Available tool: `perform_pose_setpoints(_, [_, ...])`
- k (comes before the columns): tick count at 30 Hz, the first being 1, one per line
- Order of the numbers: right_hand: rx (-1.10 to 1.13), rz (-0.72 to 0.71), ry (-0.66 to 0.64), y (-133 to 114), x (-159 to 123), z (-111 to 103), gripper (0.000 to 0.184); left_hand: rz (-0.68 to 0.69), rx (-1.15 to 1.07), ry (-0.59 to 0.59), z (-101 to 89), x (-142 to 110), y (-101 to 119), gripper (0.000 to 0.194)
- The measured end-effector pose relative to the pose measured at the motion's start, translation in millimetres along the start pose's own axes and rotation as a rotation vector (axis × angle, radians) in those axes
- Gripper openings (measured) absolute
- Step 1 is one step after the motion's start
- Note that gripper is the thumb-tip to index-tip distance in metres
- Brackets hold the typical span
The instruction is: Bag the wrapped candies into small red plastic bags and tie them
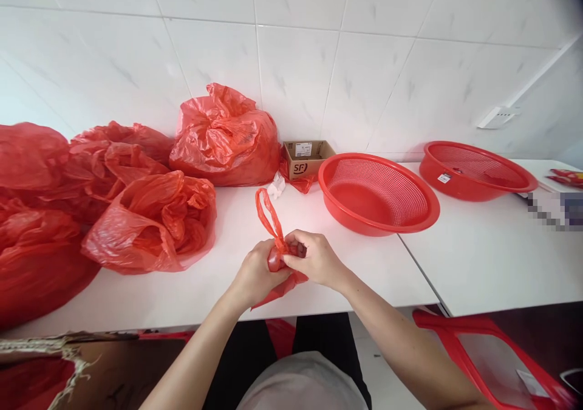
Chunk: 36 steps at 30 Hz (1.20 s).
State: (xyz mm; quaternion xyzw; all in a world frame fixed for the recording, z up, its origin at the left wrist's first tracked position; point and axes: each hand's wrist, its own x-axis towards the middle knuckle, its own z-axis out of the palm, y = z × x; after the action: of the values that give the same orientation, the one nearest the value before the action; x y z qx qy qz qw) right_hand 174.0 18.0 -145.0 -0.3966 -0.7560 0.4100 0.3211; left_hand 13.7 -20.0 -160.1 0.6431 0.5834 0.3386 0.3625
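Between my hands, over the front of the white table [237, 240], is a small red plastic bag [294, 283] with something rounded inside. Its twisted handle loop sticks up above my fingers. My left hand [260, 271] is wrapped around the bag's left side. My right hand [316, 257] pinches the bag near the base of the loop, thumb toward the left hand. What the bag contains cannot be made out. Just beyond my hands a crumpled white tissue [276, 186] lies near a small cardboard box [307, 160].
Several big red plastic bags [228, 140] crowd the table's left and back. To the right stand a red mesh basket [380, 194] and another red basket [478, 170]. A red chair [460, 331] is below right; a torn carton [109, 367] is below left. The tiled wall borders the back.
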Motion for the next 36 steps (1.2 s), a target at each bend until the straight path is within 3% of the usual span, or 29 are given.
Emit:
perform_pose_setpoints(9, [-0.05,-0.024,-0.03,4,-4,3,0.011,0.009,-0.028,-0.021,-1.3,-2,-12,0.011])
perform_pose_setpoints(12, [-0.035,-0.068,-0.068,9,-3,-5,0.026,0.013,-0.047,-0.045,-3.6,0,-19,0.01])
perform_pose_setpoints(14, [-0.018,-0.099,-0.051,17,-2,-12,0.039,0.036,-0.07,-0.069,-5.2,1,-24,0.02])
perform_pose_setpoints(16, [-0.053,-0.122,-0.025,25,-2,-16,0.036,0.095,-0.067,-0.021,-5.6,0,-29,0.036])
perform_pose_setpoints(19, [-0.143,-0.109,-0.033,37,-3,-15,0.01,0.181,-0.016,0.166,-3.9,-5,-37,0.05])
perform_pose_setpoints(23, [-0.143,-0.095,0.05,45,-8,-7,0.011,0.246,0.232,0.425,-3.2,-15,-46,0.019])
perform_pose_setpoints(25, [-0.124,-0.118,0.087,46,-10,-5,0.011,0.258,0.312,0.426,-4.6,-19,-51,0.009])
perform_pose_setpoints(36, [-0.28,-0.039,0.098,57,-20,-18,0.015,0.273,0.321,0.388,-6.5,-29,-62,0.014])
